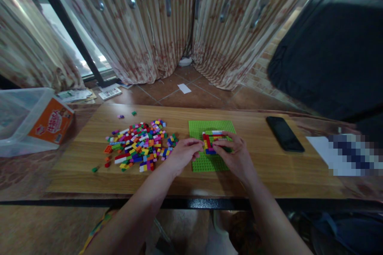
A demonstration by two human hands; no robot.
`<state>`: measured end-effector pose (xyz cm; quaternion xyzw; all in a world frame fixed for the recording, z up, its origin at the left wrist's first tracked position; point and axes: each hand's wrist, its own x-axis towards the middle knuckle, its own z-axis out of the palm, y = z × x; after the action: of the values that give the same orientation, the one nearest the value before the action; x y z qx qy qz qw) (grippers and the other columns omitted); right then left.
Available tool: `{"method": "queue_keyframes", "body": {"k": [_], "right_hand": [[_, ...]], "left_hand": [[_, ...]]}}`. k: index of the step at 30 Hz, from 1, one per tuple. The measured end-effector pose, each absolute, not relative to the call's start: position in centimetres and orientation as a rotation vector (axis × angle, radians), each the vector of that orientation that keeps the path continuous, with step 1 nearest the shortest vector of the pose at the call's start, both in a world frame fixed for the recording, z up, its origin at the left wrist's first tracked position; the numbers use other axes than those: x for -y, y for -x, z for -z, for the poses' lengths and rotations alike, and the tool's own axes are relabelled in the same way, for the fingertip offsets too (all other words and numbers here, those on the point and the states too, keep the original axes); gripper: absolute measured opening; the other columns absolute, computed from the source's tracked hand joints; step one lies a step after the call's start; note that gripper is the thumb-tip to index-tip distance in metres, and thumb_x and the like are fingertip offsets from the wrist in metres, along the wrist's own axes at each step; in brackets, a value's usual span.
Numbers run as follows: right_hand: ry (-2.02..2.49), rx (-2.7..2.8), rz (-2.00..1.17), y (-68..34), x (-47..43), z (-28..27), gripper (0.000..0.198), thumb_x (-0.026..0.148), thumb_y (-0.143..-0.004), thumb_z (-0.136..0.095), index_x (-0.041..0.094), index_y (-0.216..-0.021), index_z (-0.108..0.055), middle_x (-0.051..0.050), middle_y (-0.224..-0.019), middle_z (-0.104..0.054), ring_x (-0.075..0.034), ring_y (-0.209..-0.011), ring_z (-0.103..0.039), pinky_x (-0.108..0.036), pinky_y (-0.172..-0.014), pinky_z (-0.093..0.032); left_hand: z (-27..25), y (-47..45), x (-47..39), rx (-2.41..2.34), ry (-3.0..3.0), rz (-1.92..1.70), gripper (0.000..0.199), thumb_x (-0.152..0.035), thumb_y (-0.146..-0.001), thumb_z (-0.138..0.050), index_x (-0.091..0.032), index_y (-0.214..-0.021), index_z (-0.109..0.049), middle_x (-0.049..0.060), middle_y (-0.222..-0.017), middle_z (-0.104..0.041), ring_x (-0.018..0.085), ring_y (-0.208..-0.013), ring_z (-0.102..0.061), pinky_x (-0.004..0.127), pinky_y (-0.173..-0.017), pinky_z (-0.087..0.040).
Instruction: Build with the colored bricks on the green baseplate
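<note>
A light green studded baseplate (197,164) lies on the table before me. On it stands a low build of toy bricks (208,143) in red, yellow, blue and white, partly covered by my right hand. My right hand (235,149) reaches over the build's right side, its fingers curled against the bricks and its fingertips near the middle. My left hand (188,149) is at the build's left edge with thumb and fingers pinched together. Whatever may be between those fingertips is too small to make out. A dark green piece shows under my right palm.
Loose toy bricks (143,143) in many colours are heaped left of the baseplate, with several strays around. A black phone (285,134) lies to the right, near white paper (318,149). A clear plastic bin (22,121) stands far left. The wooden table (89,179) has a dark front edge.
</note>
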<state>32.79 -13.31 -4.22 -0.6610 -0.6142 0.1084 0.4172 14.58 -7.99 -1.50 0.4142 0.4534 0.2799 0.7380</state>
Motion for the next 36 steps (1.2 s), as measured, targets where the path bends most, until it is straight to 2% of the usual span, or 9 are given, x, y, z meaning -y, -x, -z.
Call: {"method": "queue_keyframes", "body": {"k": [11,15,26,36], "right_hand": [[1.661,1.544,-0.264,-32.6,13.4,4.0,0.008,0.035,-0.081,-0.069,0.031,-0.080,-0.076,-0.005,-0.110,-0.069,-0.026,-0.116,-0.056,-0.053,-0.101,-0.039],[1.655,1.533,-0.261,-32.6,13.4,4.0,0.008,0.032,-0.081,-0.068,0.030,-0.078,-0.076,-0.004,-0.104,-0.071,-0.026,-0.115,-0.057,-0.053,-0.102,-0.038],[1.693,1.306,-0.436,-32.8,13.1,4.3,0.017,0.035,-0.076,-0.067,0.023,-0.085,-0.073,-0.009,-0.115,-0.062,-0.026,-0.109,-0.060,-0.050,-0.098,-0.045],[1.763,1.330,-0.299,-31.8,12.6,4.0,0.014,0.031,-0.072,-0.068,0.021,-0.082,-0.070,-0.011,-0.111,-0.062,-0.026,-0.107,-0.059,-0.048,-0.097,-0.045]], "left_hand": [[1.3,-14.6,8.1,-1.006,-0.934,-0.607,0.013,-0.023,-0.073,-0.068,-0.013,-0.081,-0.071,0.001,-0.067,-0.064,0.005,-0.049,-0.048,0.019,-0.050,-0.033],[1.4,-14.6,8.1,-0.992,-0.939,-0.614,0.013,-0.024,-0.072,-0.069,-0.013,-0.080,-0.070,0.001,-0.066,-0.064,0.006,-0.050,-0.048,0.019,-0.050,-0.033],[1.5,-14.6,8.1,-0.999,-0.932,-0.620,0.013,-0.025,-0.074,-0.070,-0.014,-0.081,-0.071,0.001,-0.066,-0.064,0.006,-0.050,-0.048,0.019,-0.050,-0.033],[1.5,-14.6,8.1,-1.011,-0.960,-0.605,0.011,-0.023,-0.076,-0.066,-0.014,-0.080,-0.071,0.001,-0.067,-0.064,0.006,-0.050,-0.048,0.020,-0.049,-0.033]]}}
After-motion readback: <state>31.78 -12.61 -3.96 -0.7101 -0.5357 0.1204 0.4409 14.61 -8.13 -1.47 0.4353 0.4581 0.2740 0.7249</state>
